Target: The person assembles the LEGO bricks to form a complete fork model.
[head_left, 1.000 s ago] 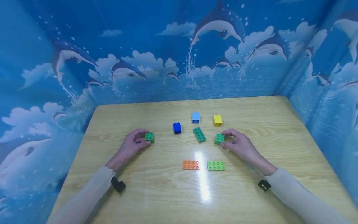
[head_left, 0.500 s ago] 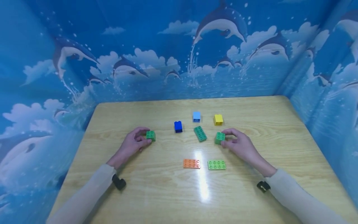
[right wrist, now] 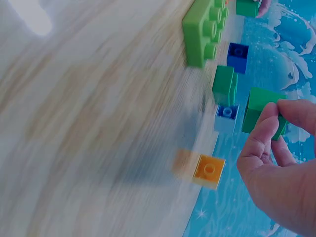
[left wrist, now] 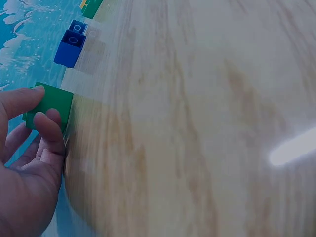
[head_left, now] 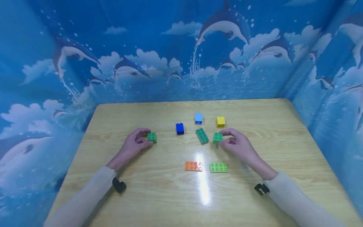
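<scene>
My left hand [head_left: 134,146] pinches a square green toy brick [head_left: 152,137] between thumb and fingers, at the left of the table. In the left wrist view, that brick stands near the tabletop; whether it touches cannot be told. Another square green brick [right wrist: 261,109] is pinched by my right hand [head_left: 239,146], and it looks raised off the wood in the right wrist view. Just left of it lies a longer dark green brick [head_left: 202,136]. A dark blue brick [head_left: 180,129] rests between the two hands.
A light blue brick [head_left: 198,119] and a yellow brick [head_left: 220,122] lie farther back. Nearer on the wooden table [head_left: 158,195] are a flat orange brick [head_left: 193,166] and a light green one [head_left: 218,167]. A dolphin-printed curtain [head_left: 158,47] surrounds the table's back and sides.
My right hand has shifted a little to the left with its green brick, closer to the dark green brick. The left hand keeps its hold in about the same spot.
</scene>
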